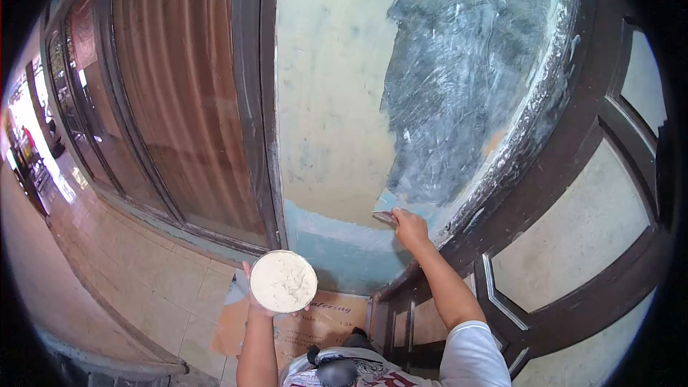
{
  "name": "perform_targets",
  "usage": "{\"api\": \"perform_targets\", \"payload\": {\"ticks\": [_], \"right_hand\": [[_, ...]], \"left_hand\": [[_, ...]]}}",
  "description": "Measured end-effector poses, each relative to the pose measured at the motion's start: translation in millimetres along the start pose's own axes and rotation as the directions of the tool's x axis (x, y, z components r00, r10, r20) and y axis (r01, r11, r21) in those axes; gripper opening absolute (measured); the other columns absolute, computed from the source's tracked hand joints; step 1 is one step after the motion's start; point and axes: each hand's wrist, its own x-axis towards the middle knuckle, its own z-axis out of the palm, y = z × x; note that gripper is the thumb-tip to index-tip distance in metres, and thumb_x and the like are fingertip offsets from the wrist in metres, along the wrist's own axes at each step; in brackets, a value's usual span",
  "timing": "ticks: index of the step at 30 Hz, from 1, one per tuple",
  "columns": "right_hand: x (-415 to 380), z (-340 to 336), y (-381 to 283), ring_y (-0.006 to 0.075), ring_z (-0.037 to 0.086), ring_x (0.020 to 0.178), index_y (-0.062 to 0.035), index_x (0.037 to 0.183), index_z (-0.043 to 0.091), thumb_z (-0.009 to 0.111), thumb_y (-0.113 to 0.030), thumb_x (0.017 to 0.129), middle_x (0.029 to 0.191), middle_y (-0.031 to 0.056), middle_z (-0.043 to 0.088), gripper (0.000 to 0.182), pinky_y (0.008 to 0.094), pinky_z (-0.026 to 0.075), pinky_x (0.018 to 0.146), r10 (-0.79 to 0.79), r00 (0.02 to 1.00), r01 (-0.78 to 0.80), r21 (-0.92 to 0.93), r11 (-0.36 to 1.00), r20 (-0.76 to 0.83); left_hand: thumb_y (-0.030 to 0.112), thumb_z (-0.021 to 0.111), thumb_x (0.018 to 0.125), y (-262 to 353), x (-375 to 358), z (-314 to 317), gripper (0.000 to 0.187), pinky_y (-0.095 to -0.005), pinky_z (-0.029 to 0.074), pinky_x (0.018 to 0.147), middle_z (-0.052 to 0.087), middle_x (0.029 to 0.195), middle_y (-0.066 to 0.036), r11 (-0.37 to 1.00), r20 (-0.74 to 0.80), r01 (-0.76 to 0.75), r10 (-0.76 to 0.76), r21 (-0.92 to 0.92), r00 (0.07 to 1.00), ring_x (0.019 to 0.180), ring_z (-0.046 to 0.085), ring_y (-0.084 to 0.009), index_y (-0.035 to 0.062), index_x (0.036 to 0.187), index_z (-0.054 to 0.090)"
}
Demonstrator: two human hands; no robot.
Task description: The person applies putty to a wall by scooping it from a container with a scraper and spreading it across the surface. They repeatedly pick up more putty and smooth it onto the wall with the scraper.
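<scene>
My left hand (259, 304) is wrapped round a round tub of cream-coloured filler paste (284, 282), held level at waist height. The paste has a rough, scooped surface. Out to the right, my right hand (411, 230) grips a putty knife (385, 213), its blade against the wall just below the dark patch. Pale cream paste (333, 100) coats the wall's left part. To its right lies a bare grey-blue patch (459, 86) with scraped streaks. Light blue paint (344, 247) shows along the bottom of the wall.
A dark wooden door with pale panels (573, 222) stands close on the right. On the left is a window with brown curtains (179, 93) in a dark frame. Printed cardboard (287, 337) lies on the tiled floor (150, 279) by my feet.
</scene>
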Motion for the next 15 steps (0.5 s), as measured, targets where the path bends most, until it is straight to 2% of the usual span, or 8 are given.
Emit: {"api": "perform_targets", "payload": {"ticks": [2, 6, 9, 11, 13, 15], "right_hand": [[10.3, -4.6, -4.6, 0.0406, 0.069, 0.087, -0.0152, 0.107, 0.062, 0.06, -0.014, 0.093, 0.096, 0.0134, 0.071, 0.014, 0.0556, 0.053, 0.072, 0.048, 0.993, -0.037, -0.095, 0.995, 0.108], [19.3, -0.9, -1.9, 0.0403, 0.069, 0.089, -0.0146, 0.105, 0.061, 0.06, -0.011, 0.09, 0.1, 0.0128, 0.071, 0.016, 0.0549, 0.054, 0.073, 0.073, 0.991, -0.061, -0.106, 0.992, 0.112], [22.9, -5.1, 2.4, 0.0381, 0.071, 0.089, -0.016, 0.113, 0.062, 0.059, -0.013, 0.092, 0.103, 0.0121, 0.071, 0.021, 0.0549, 0.054, 0.073, 0.125, 0.984, -0.112, -0.103, 0.988, 0.13], [17.4, 6.6, 10.3, 0.0375, 0.071, 0.088, -0.0167, 0.111, 0.063, 0.058, -0.015, 0.094, 0.102, 0.011, 0.071, 0.019, 0.0552, 0.054, 0.072, 0.025, 0.996, -0.016, -0.103, 0.995, 0.087], [21.9, 10.4, 10.3, 0.0374, 0.071, 0.088, -0.0173, 0.111, 0.064, 0.058, -0.015, 0.094, 0.101, 0.0109, 0.072, 0.018, 0.0548, 0.054, 0.072, 0.044, 0.995, -0.033, -0.115, 0.993, 0.088], [31.0, -1.6, 7.2, 0.0417, 0.069, 0.083, -0.0136, 0.101, 0.061, 0.062, -0.019, 0.094, 0.093, 0.0141, 0.07, 0.008, 0.0554, 0.053, 0.07, 0.029, 0.997, -0.03, -0.011, 0.999, -0.07]], "left_hand": [[0.099, 0.037, 0.073, 1.7, -1.4, -0.9, 0.114, -0.0648, 0.054, 0.05, 0.057, 0.135, -0.031, 1.0, 0.003, -0.009, 0.009, 0.002, 1.0, 0.091, 0.061, -0.0658, 0.0152, 0.15, 0.044], [0.099, 0.037, 0.073, 0.2, -2.9, -4.1, 0.115, -0.0649, 0.054, 0.05, 0.057, 0.135, -0.031, 1.0, 0.008, -0.022, 0.022, -0.003, 1.0, 0.092, 0.061, -0.0659, 0.0151, 0.151, 0.044], [0.099, 0.037, 0.073, -0.8, -1.4, -5.0, 0.115, -0.065, 0.054, 0.05, 0.057, 0.135, -0.031, 0.999, 0.015, -0.038, 0.038, -0.004, 0.999, 0.092, 0.061, -0.066, 0.015, 0.151, 0.044], [0.099, 0.037, 0.073, -1.0, -2.5, -4.2, 0.115, -0.0651, 0.054, 0.05, 0.057, 0.136, -0.031, 0.999, 0.016, -0.047, 0.047, -0.004, 0.999, 0.092, 0.061, -0.066, 0.015, 0.151, 0.044], [0.099, 0.037, 0.073, 5.7, 1.4, -1.0, 0.115, -0.0652, 0.054, 0.05, 0.057, 0.136, -0.031, 0.999, 0.019, -0.05, 0.05, -0.005, 0.999, 0.092, 0.061, -0.066, 0.0149, 0.151, 0.044], [0.099, 0.037, 0.073, 7.0, 2.8, -1.0, 0.115, -0.0652, 0.054, 0.05, 0.057, 0.136, -0.031, 0.998, 0.028, -0.059, 0.059, -0.005, 0.998, 0.092, 0.061, -0.066, 0.0149, 0.151, 0.044]]}}
